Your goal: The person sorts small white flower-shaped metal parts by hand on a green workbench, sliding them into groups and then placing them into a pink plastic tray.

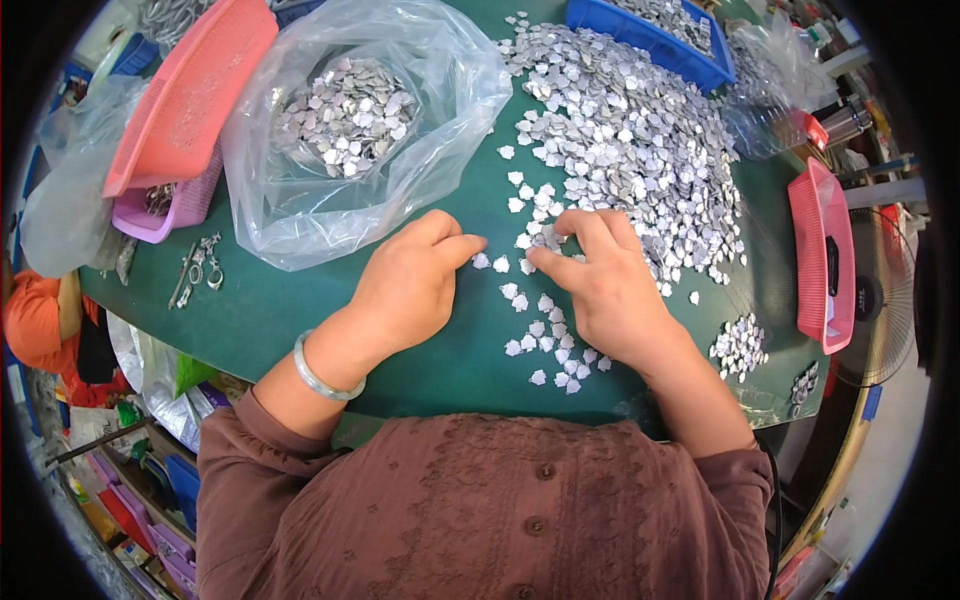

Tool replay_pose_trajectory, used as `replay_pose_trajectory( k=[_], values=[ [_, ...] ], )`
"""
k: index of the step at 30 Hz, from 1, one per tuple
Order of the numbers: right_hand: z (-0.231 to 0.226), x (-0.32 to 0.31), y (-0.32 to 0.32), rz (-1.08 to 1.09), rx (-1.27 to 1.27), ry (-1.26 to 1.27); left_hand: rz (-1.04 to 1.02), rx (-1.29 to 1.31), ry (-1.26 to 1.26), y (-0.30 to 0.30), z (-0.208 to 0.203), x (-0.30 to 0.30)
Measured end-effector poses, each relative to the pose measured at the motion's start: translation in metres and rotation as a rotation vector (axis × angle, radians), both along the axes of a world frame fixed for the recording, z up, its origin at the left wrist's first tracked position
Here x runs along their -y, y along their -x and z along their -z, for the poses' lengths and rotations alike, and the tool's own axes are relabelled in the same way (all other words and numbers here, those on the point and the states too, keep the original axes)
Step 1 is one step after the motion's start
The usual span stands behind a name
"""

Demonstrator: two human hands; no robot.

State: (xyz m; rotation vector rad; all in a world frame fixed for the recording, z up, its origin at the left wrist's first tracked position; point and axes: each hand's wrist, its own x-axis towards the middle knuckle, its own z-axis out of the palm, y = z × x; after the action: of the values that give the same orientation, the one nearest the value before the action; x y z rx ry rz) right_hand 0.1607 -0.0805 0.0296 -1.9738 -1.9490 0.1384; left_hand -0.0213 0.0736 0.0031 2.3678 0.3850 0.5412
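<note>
We've got the left hand (405, 280) loosely curled, right hand (610, 285) half open at silver pieces (640, 140), inside the surface's (425, 370) near edge; holds unclear.

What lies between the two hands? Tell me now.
In the head view, a few loose silvery pieces lie on the green tabletop between the left hand and right hand.

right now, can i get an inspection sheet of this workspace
surface: green tabletop, partly covered
handled things: small silvery pieces, heaped, scattered and inside a clear plastic bag
clutter: coral basket, blue tray, metal fittings, pink basket at right
hands: left hand beside scattered pieces; right hand at others, grip unclear
cables: possible dark cord beside the brown shirt
surroundings: wire-guarded fan at right
</note>
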Motion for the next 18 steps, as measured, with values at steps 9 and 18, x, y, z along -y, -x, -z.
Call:
replay_pose_trajectory(
  k=[9,18],
  values=[
    [0.007,0.002,0.0,0.043,0.024,-0.082,0.165,-0.073,-0.15,-0.004,-0.003,0.007],
    [0.008,0.009,-0.006,0.004,-0.066,-0.11,0.1,-0.085,-0.279,-0.015,0.0,0.008]
  ],
)
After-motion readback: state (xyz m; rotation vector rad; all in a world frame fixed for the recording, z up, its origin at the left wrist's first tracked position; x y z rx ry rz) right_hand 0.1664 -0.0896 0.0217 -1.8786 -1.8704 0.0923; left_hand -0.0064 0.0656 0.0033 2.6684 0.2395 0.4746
